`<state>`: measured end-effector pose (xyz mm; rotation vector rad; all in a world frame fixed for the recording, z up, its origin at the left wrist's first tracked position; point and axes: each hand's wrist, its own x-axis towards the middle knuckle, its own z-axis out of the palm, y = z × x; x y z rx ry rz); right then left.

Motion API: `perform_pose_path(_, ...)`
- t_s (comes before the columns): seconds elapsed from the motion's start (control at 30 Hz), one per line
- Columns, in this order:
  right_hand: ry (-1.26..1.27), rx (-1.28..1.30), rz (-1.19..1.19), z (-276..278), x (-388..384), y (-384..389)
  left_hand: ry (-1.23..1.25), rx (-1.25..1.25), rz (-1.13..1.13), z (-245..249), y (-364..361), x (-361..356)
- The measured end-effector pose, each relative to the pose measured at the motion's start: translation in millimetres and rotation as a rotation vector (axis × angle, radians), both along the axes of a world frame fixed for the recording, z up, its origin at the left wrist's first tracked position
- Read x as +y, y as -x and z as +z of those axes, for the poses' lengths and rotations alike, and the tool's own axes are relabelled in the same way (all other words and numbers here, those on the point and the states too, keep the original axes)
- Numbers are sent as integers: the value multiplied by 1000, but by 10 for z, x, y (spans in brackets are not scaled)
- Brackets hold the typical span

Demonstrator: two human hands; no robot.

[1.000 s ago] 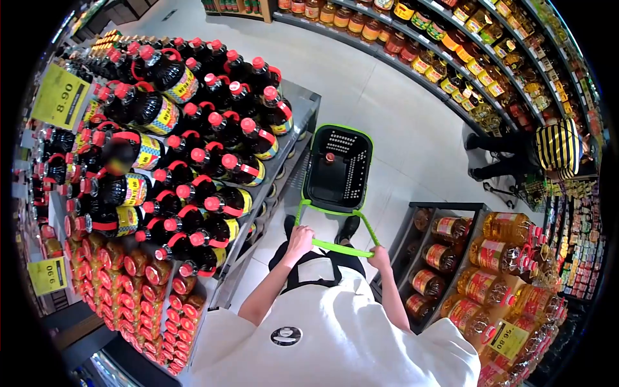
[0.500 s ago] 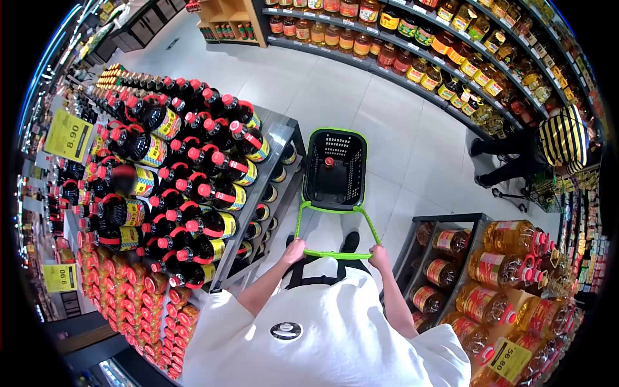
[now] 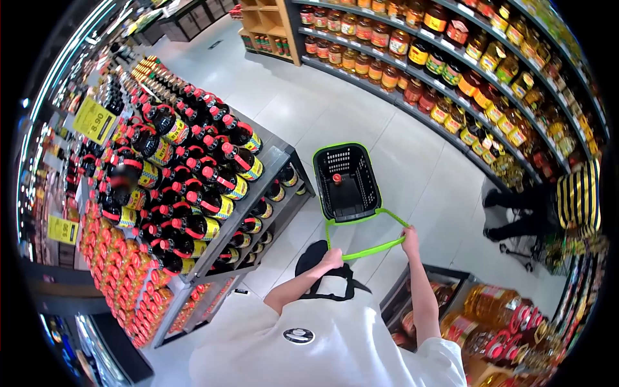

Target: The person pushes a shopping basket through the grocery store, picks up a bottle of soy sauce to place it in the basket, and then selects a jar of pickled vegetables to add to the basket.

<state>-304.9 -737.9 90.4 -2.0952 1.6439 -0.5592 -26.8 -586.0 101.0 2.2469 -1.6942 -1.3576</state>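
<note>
A black shopping basket with a green rim stands on the floor ahead of me, tilted slightly in view. Its long green handle reaches back toward my body. My left hand is closed around the handle's left end, and my right hand grips the right end, farther forward. Inside the basket lies a small item with a red top, too small to name. My fingers are partly hidden by the backs of my hands.
Dark bottles with red caps crowd a display on the left, above stacked red-lidded jars. Large oil bottles stand at lower right. Curved shelves of bottles run along the far right, where a person in a striped top stands beside a cart.
My body and view have turned, and the displays have shifted. Both hands have moved rightward with the handle, the right one rising higher. The basket now sits a little farther right and angled.
</note>
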Motion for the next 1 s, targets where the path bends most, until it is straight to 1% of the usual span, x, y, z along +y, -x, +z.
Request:
perform_pose_path(0.1, 28, 47, 120, 73, -468, 145, 2, -75, -2, 61, 167, -367)
perform_pose_path(0.13, -27, 49, 139, 123, -610, 150, 4, -100, 10, 126, 196, -475)
perform_pose_path(0.17, -82, 54, 156, 171, -770, 146, -9, -80, -11, 187, 196, -589)
perform_pose_path(0.2, -78, 63, 182, 200, -944, 146, 19, -91, 3, 180, 204, -702)
perform_pose_path(0.27, -116, 80, 270, 240, -1261, 176, -33, -76, -26, 348, 217, -962)
perform_pose_path(0.33, -132, 111, 295, 194, -1577, 165, -23, -69, -2, 290, 217, -1200)
perform_pose_path(0.37, -159, 138, 301, 183, -1740, 216, -32, -61, -61, 296, 255, -1304)
perform_pose_path(0.43, -138, 150, 342, 131, -2036, 274, -45, -82, -149, 329, 290, -1540)
perform_pose_path(0.53, -193, 169, 358, 61, -2243, 408, -91, -91, -190, 295, 351, -1890)
perform_pose_path(0.57, -199, 143, 349, 64, -2403, 386, -74, -102, -207, 263, 329, -2053)
perform_pose_path(0.6, -206, 124, 344, 84, -2561, 390, -47, -113, -271, 229, 313, -2214)
perform_pose_path(0.67, -153, 112, 389, 108, -2827, 355, -81, -56, -293, 192, 321, -2426)
perform_pose_path(0.73, -118, 88, 449, 156, -3098, 206, -29, -33, -256, 113, 352, -2473)
perform_pose_path(0.77, -127, 104, 472, 146, -3248, 127, -29, -49, -160, 96, 379, -2495)
perform_pose_path(0.8, -118, 95, 497, 167, -3417, 27, -10, -45, -108, -41, 386, -2533)
perform_pose_path(0.87, -121, 74, 577, 203, -3681, -145, 9, -51, 43, 140, 419, -2602)
perform_pose_path(0.9, -123, 69, 597, 236, -3794, -219, -99, -27, 65, 322, 406, -2706)
perform_pose_path(0.93, -106, 79, 640, 272, -3928, -303, -100, -30, 87, 295, 413, -2788)
perform_pose_path(1.0, -86, 85, 711, 321, -4236, -533, -69, -13, 230, 169, 431, -2907)
